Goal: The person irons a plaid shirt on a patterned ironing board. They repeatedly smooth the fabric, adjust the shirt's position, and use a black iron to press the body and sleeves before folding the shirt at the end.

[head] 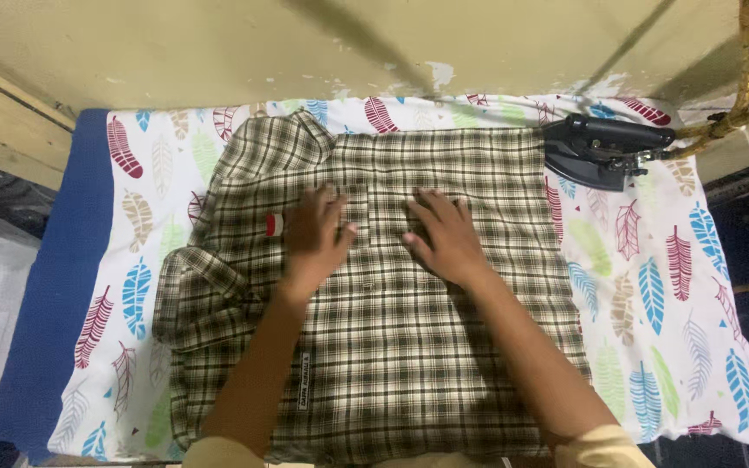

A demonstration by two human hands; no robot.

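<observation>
1. Head view, looking straight down: a green-and-cream plaid shirt (374,295) lies spread flat across the middle of the frame, collar toward the upper left, one sleeve bunched at the left edge.
2. It rests on a white cloth printed with coloured leaves (652,286), which covers the counter; a blue pad (54,286) shows along the left side.
3. The left hand (315,232) lies palm down on the shirt just left of centre, fingers spread and released, grasping nothing.
4. The right hand (446,236) presses flat just beside it, near the buttoned front strip, likewise released and flat.
5. A dark clothes iron (604,149) sits in the upper right of the frame, touching the shirt's far edge or just beside it; I cannot tell which. Its cord runs off to the right.
6. The shirt looks light, soft and limp to me; it would sag if lifted. I would judge the shoulders, collar or hem the steadiest places to take hold.
</observation>
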